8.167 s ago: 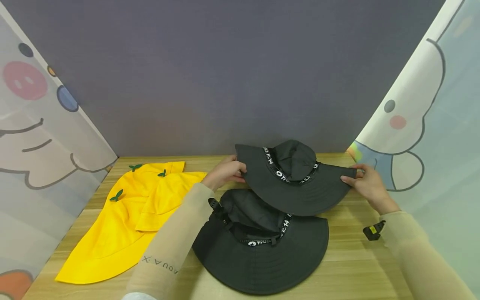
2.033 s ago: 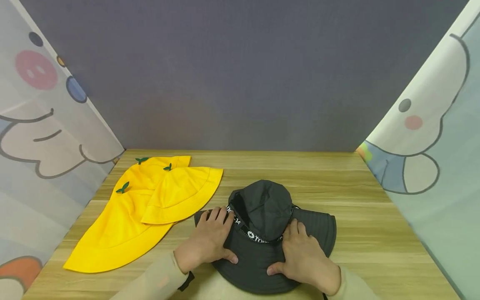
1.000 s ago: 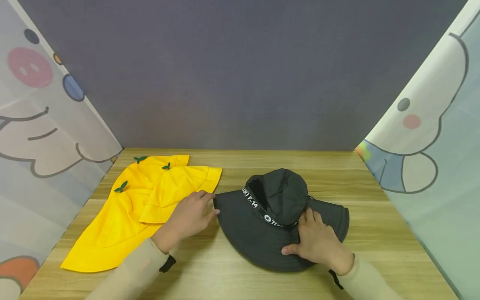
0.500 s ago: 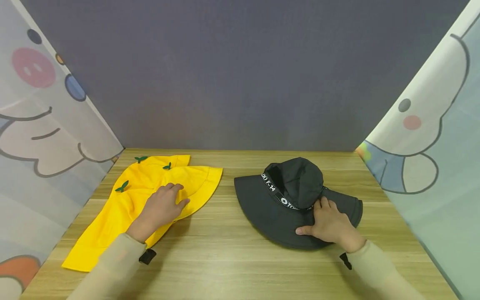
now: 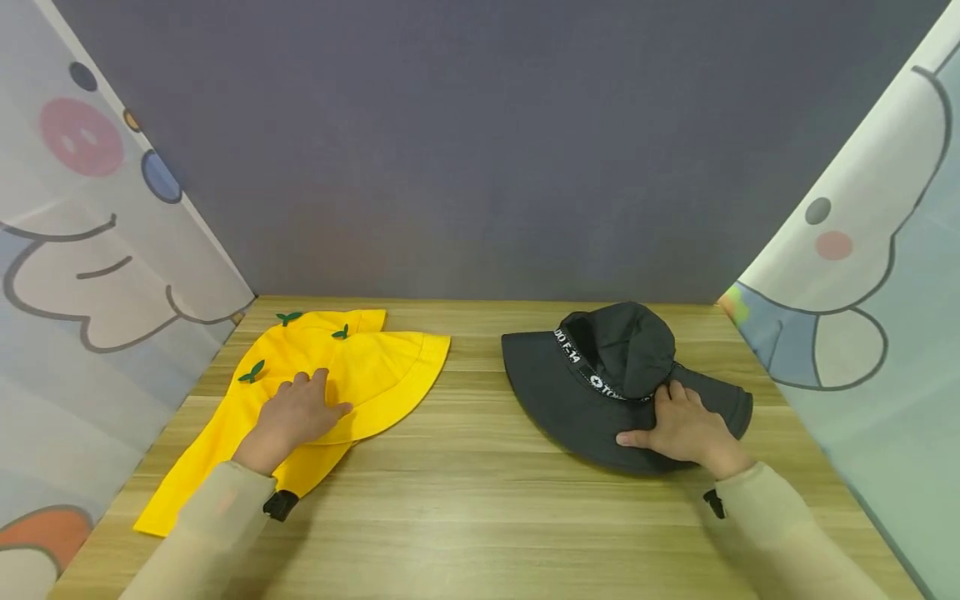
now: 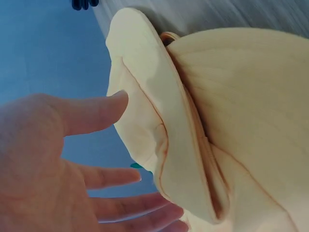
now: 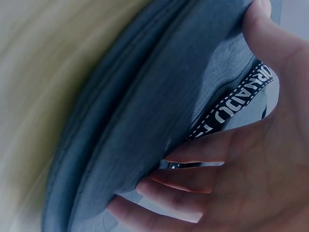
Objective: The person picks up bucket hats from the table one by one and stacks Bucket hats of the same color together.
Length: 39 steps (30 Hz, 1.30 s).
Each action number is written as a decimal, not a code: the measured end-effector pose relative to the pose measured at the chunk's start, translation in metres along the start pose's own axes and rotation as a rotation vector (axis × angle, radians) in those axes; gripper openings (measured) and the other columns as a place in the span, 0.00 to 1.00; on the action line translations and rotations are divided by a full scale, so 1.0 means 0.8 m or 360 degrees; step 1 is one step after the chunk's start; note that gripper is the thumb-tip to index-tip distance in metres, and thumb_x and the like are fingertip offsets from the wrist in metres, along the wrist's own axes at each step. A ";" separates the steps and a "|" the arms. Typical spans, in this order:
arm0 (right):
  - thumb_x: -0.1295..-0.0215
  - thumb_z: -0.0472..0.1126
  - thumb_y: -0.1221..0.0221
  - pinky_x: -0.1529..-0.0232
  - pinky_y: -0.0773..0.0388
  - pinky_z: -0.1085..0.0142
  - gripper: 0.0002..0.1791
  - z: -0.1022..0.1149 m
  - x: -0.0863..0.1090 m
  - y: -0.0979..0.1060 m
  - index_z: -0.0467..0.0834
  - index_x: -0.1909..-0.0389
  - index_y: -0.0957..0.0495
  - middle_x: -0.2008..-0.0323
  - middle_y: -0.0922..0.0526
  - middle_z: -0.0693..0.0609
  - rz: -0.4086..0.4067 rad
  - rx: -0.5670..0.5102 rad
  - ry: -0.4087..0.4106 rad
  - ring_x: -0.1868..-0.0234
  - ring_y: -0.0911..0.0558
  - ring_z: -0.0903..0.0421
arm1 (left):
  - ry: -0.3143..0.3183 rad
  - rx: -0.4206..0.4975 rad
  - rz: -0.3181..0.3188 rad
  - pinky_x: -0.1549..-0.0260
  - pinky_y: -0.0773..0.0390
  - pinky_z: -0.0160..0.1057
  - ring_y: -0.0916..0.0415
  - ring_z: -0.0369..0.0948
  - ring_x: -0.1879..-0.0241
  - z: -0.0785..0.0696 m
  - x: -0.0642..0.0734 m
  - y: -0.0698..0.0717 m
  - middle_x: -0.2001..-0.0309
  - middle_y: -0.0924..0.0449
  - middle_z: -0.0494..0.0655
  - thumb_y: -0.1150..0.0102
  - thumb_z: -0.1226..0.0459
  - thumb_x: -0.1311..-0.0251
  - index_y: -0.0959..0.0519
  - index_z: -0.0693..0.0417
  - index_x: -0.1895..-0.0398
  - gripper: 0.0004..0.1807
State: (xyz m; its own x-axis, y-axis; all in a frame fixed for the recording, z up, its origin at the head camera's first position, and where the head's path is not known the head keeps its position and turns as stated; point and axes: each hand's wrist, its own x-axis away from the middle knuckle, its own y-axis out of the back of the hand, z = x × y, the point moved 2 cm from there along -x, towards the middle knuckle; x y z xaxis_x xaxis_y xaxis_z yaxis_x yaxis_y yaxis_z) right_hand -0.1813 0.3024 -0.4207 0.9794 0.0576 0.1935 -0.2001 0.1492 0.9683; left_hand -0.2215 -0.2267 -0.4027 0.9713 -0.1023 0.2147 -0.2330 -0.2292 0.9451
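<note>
Black wide-brimmed hats (image 5: 555,375) lie stacked on the right half of the table; the right wrist view shows layered brims (image 7: 140,96). A white-lettered band (image 7: 236,101) runs round the top hat's crown. My right hand (image 5: 690,427) rests on the front of that brim, thumb spread toward the left and fingertips by the crown. Three yellow hats (image 5: 390,375) with green sprouts overlap at the left. My left hand (image 5: 292,417) is over them, its fingers loosely spread and holding nothing. In the left wrist view, its thumb appears in front of a yellow brim (image 6: 178,130); contact there cannot be told.
The wooden table (image 5: 435,517) runs back to a dark grey panel (image 5: 480,150). Cartoon-printed sheets stand along the left side (image 5: 45,292) and the right side (image 5: 855,275).
A black hat held up by both hands earlier now lies on the other one. The stack has slid right and back under my right hand; my left hand left its brim for the yellow hats.
</note>
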 end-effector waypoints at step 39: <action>0.46 0.83 0.46 0.48 0.36 0.23 0.75 -0.067 -0.035 0.015 0.16 0.30 0.52 0.31 0.49 0.17 -0.0022 -0.0102 -0.0187 0.33 0.46 0.18 | 0.0127 0.0300 0.0292 0.51 0.25 0.58 0.27 0.61 0.51 0.033 -0.022 -0.005 0.41 0.33 0.81 0.34 0.57 0.34 0.55 0.79 0.29 0.50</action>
State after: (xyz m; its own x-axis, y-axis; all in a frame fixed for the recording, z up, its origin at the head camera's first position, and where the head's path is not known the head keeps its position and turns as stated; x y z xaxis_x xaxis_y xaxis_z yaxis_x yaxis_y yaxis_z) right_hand -0.2122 0.3557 -0.4230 0.9777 -0.0604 0.2011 -0.1844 0.2120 0.9597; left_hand -0.2393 -0.2499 -0.4165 0.9111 -0.0838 0.4036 -0.4026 -0.3909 0.8277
